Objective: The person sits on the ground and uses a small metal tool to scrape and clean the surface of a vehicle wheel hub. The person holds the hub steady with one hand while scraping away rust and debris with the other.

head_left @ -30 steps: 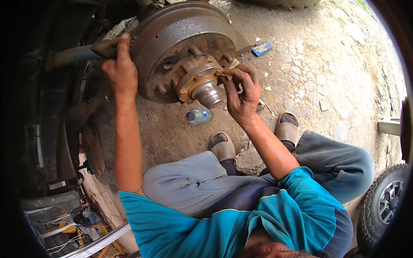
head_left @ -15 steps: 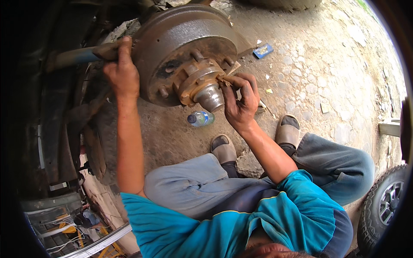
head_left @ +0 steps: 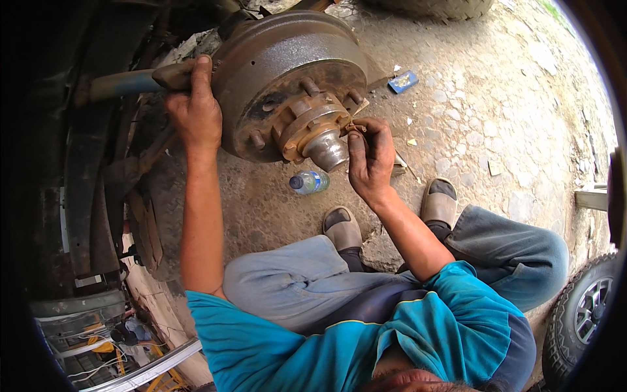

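Note:
A dark, worn brake drum point(head_left: 287, 72) with rusty wheel studs sits at the upper middle. From its face a rusty hub point(head_left: 313, 121) juts toward me, ending in a bare metal cap point(head_left: 328, 151). My left hand point(head_left: 199, 111) is closed at the drum's left edge, thumb upward; its fingertips are partly hidden. My right hand point(head_left: 372, 157), smeared with grime, is beside the hub's right side. Its thumb and fingers pinch a small rusty piece point(head_left: 356, 127) close to the hub flange, too small to name exactly.
Below the hub a plastic bottle point(head_left: 309, 182) stands on the cracked ground. A blue box point(head_left: 403, 81) lies beyond my right hand. Dark vehicle parts and a bluish bar point(head_left: 121, 85) fill the left side. A spare wheel point(head_left: 581, 313) is at lower right.
The drum appears slightly farther right, and my left hand has shifted with it. My right hand has drawn a little away from the metal cap, and its fingers have changed position.

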### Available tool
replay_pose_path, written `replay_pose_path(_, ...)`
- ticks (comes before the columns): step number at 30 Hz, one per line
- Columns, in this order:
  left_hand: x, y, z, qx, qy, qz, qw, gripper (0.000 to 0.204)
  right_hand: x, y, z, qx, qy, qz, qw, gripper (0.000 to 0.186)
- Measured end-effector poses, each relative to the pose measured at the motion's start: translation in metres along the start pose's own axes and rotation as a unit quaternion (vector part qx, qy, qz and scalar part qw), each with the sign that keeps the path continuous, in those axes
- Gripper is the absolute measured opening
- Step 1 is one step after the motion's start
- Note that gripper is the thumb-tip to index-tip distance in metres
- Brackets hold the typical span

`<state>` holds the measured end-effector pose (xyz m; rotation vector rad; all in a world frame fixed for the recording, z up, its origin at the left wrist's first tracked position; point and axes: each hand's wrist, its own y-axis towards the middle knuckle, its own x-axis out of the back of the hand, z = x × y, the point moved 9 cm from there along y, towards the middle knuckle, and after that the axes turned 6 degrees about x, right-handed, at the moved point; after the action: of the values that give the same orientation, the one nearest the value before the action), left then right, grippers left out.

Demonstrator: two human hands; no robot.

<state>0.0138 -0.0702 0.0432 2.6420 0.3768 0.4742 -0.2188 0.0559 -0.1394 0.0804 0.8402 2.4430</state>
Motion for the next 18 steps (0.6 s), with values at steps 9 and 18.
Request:
replay_pose_path(9, -0.001, -0.001, -0.003, -0.007, 0.003, 0.002, 1.0, 0.026, 0.0, 0.002, 0.005, 0.009, 0.011, 0.03, 0.999, 0.017)
replay_pose_path(18, 0.001, 0.001, 0.001, 0.003, 0.005, -0.001, 1.0, 0.025, -0.003, -0.001, -0.005, -0.195, 0.251, -0.052, 0.947, 0.015)
